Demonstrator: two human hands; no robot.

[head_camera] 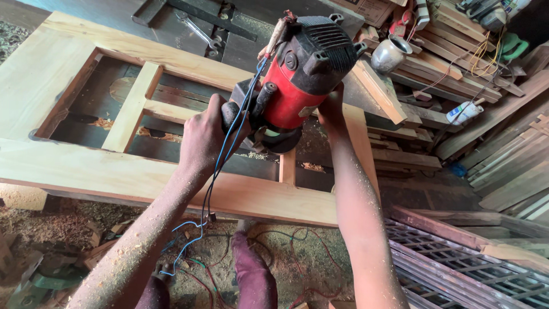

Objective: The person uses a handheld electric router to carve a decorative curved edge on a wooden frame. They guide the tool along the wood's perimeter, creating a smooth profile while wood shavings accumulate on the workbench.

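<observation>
Nearest me, both forearms were dusted with fine sawdust, and loose blue and red wires trailed down past my left wrist to the littered floor [274,252]. My left hand [203,134] had its fingers wrapped tight around the black side handle of the router [297,80]. My right hand [331,111] pressed against the far side of the machine; its fingers were hidden behind the housing, so I could not tell how they were set.

The router, red-bodied with a ribbed black plastic cap, sat between my fingers, its base resting on a short upright rail of the pale wooden door frame [114,171]. The frame lay flat, smooth and light-grained, with square-cut edges. Open rectangular gaps lay to the left of my left fingers, showing dark boards and shavings beneath. A broad plank edge ran just below both hands.

Beyond my left fingers, a steel spanner [200,31] lay on the dark worktop [166,26]. Beyond my right fingers, a round metal pot [392,54] stood among crowded stacked timber offcuts [457,63], leaving little room there.
</observation>
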